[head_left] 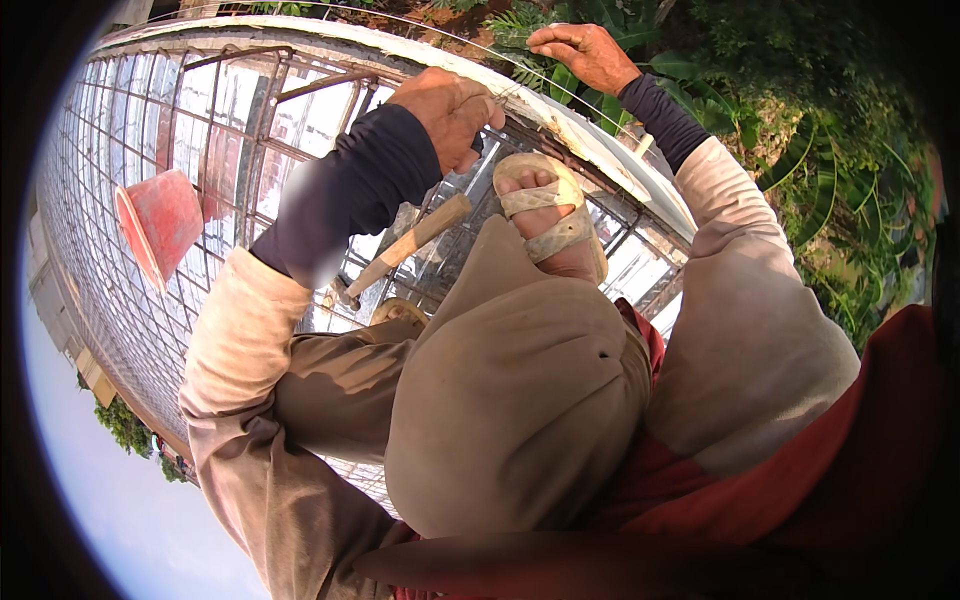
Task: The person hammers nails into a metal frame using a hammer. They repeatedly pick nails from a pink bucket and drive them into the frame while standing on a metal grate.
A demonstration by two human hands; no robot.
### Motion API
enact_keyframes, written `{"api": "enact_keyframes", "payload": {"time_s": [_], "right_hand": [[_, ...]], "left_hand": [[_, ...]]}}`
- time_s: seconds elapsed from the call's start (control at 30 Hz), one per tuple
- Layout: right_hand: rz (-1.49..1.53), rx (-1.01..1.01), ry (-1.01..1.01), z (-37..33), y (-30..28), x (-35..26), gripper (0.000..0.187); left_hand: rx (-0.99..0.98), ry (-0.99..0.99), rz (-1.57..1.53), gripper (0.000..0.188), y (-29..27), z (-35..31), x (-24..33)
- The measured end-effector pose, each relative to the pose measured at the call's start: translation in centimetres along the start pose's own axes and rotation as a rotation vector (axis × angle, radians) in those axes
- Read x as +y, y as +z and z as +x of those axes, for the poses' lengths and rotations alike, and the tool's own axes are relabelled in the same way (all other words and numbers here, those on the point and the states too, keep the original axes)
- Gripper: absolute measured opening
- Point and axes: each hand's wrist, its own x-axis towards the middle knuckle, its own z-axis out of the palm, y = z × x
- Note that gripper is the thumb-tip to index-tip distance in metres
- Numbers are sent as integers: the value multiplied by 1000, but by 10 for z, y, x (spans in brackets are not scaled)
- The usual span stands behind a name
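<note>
My left hand [445, 115] is closed, fingers curled, over the far edge of a steel rebar mesh [230, 125]. What it grips is hidden by the fingers. Beyond that edge, my right hand [590, 58] is raised with its fingers stretched out to the left, and no object shows in it. A thin pale line [440, 35] runs along the edge and passes near both hands. Below my left wrist, a hammer [412, 245] with a wooden handle lies slanted over the mesh, its head toward the lower left.
A faded red bucket [165, 225] stands on the mesh at left. My sandalled foot [550, 215] is by the pale board edge [600, 160]. Reflective sheeting lies under the bars. Green plants [820, 130] grow beyond the edge at right; sky shows at lower left.
</note>
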Motion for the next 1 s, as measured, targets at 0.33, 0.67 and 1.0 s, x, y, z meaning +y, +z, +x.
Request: {"api": "enact_keyframes", "payload": {"time_s": [0.33, 0.67, 1.0], "right_hand": [[195, 285, 109, -24, -57, -139, 16], [-110, 70, 105, -83, -20, -182, 22], [-291, 178, -224, -81, 31, -148, 44]], "left_hand": [[-54, 185, 384, 18, 25, -8, -11], [-340, 120, 715, 19, 35, -9, -34], [-387, 258, 721, 21, 38, -2, -87]]}}
